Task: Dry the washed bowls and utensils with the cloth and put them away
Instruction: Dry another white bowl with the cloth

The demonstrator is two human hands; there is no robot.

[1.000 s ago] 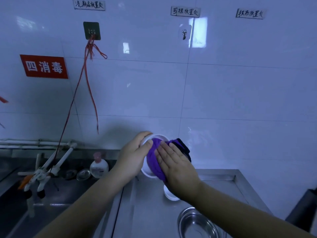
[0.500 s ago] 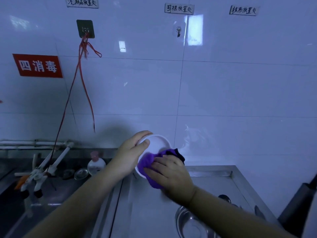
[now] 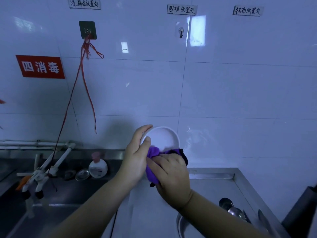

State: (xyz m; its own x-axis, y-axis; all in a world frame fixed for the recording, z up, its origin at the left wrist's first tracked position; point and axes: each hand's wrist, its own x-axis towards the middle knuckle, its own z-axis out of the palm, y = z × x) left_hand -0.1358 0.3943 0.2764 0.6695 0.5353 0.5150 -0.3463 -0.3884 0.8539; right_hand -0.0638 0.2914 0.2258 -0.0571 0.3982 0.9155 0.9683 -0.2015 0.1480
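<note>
A white bowl (image 3: 163,137) is held tilted above the steel counter, its inside facing me. My left hand (image 3: 136,155) grips its left rim, thumb on the inside. My right hand (image 3: 172,175) is closed on a purple cloth (image 3: 152,162) with a dark edge, pressed against the bowl's lower rim. A steel bowl (image 3: 180,225) shows partly under my right forearm. Metal spoons (image 3: 230,207) and a knife (image 3: 264,221) lie at the counter's lower right.
A sink (image 3: 56,200) with taps (image 3: 39,176) lies to the left, a soap bottle (image 3: 97,166) and a small lid (image 3: 82,174) on its back ledge. The steel counter (image 3: 214,186) has a raised rim. Red strings (image 3: 82,83) hang from a wall hook. A dark object (image 3: 303,215) stands at the right edge.
My right hand with the cloth has slid from inside the bowl down to its lower rim, uncovering the white interior. The spoons at the right have come into view.
</note>
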